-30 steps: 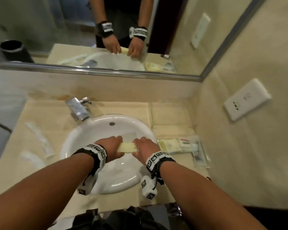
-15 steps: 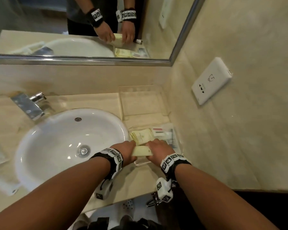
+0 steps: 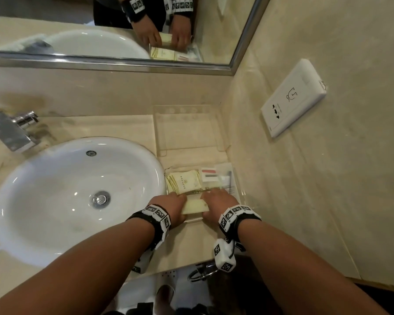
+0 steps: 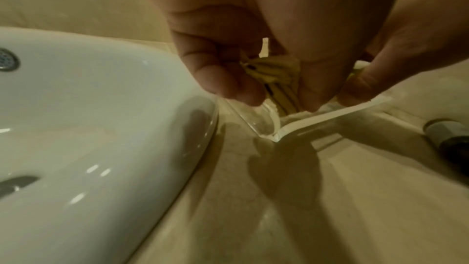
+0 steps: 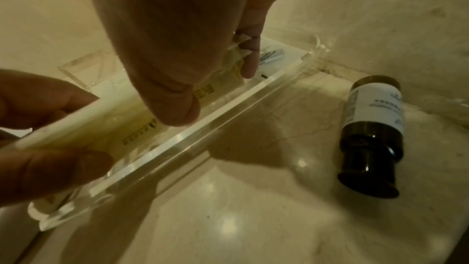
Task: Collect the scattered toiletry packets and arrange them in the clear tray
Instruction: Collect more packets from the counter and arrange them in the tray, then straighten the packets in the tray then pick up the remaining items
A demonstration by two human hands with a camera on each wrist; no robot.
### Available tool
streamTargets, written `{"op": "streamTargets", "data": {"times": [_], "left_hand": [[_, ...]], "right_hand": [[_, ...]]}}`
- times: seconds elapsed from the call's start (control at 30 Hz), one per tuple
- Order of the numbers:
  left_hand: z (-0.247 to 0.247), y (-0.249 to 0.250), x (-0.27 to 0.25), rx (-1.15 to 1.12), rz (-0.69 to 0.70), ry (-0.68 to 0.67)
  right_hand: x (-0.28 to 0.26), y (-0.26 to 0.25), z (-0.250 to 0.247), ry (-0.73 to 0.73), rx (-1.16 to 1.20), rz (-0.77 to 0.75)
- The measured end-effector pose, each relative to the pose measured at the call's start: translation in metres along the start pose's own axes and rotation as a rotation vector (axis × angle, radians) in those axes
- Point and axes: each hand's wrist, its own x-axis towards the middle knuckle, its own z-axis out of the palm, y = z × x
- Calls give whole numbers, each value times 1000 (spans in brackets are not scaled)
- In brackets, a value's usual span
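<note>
Here the left hand (image 3: 171,209) pinches the left end of a pale yellow packet (image 3: 195,206), thumb on the near side and curled fingers (image 4: 223,79) on the far side, as the left wrist view shows. The right hand (image 3: 216,204) pinches the packet's right end in the same way, thumb near and fingers curled over the far edge. Together they hold the packet level, long side running left to right, low in the near end of the clear tray (image 3: 238,196), just above or touching its floor; which one cannot be told. The tray sits on the beige counter (image 3: 114,130) right of the white sink (image 3: 55,192) and close to the right wall. In its near compartment, beyond the hands, lies a stack of yellow packets (image 3: 184,182) at the left, then a white packet (image 3: 209,175) with a red and a dark stripe, then clear-wrapped items (image 3: 226,178) against the right side, whose contents are too blurred to name. The right fingertips touch some of these packets. The tray's far compartment shows only its clear floor. A faucet (image 3: 11,130) stands at the far left of the sink. A small dark bottle (image 5: 373,133) with a white label lies on its side on the counter right of the tray, apart from it, near the wall corner. A white socket plate (image 3: 293,98) is fixed on the right wall, and a mirror (image 3: 114,30) hangs above the counter.
</note>
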Motion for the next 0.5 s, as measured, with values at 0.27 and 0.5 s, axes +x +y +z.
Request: {"op": "streamTargets", "data": {"times": [0.27, 0.5], "left_hand": [[-2, 5, 8, 98, 12, -67], [-1, 5, 11, 123, 14, -93]], "right_hand": [[5, 5, 1, -66, -22, -27], [6, 9, 6, -38, -53, -34]]}}
